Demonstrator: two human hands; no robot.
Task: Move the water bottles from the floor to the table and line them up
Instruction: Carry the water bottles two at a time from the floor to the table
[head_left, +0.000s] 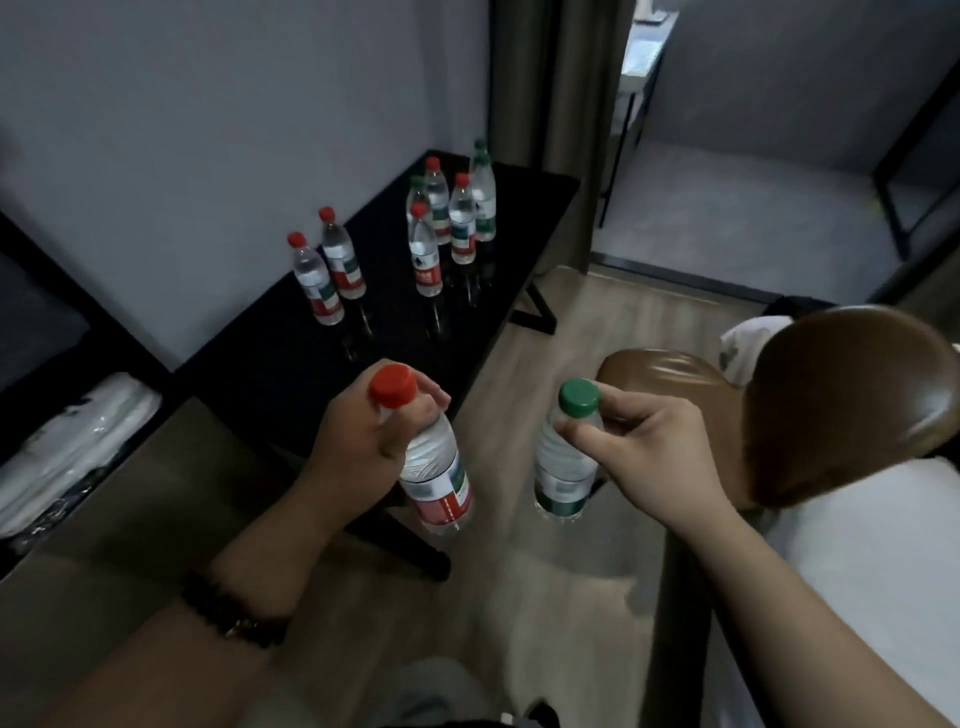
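Two clear plastic water bottles are held in the air, one in each hand, above the wood-look floor (571, 597) and just short of the black counter (311, 384). The left hand (358, 447) grips the red-capped bottle (439, 483), which has a red-and-white label. It holds it around the neck and shoulder, fingers (428, 397) curled just under the cap, and the bottle tilts with its base toward the right. The right hand (644, 441) pinches the green-capped bottle (563, 467), green-labelled, just below the cap between thumb and fingers, and it hangs close to upright. The two bottles are near each other but apart. A dark beaded bracelet (228, 613) sits on the left wrist.

More bottles of the same kind stand upright on the counter, beside the grey wall (208, 130). A pair of red-capped bottles (327, 280) stands close together at the left. A cluster of red- and green-capped bottles (449, 223) stands further back to the right, bunched rather than in one row. They overlap too much to count.

A brown leather chair (841, 400) stands just right of the right hand. At the far left, a dark shelf (130, 343) holds a white plastic-wrapped bundle (78, 447).
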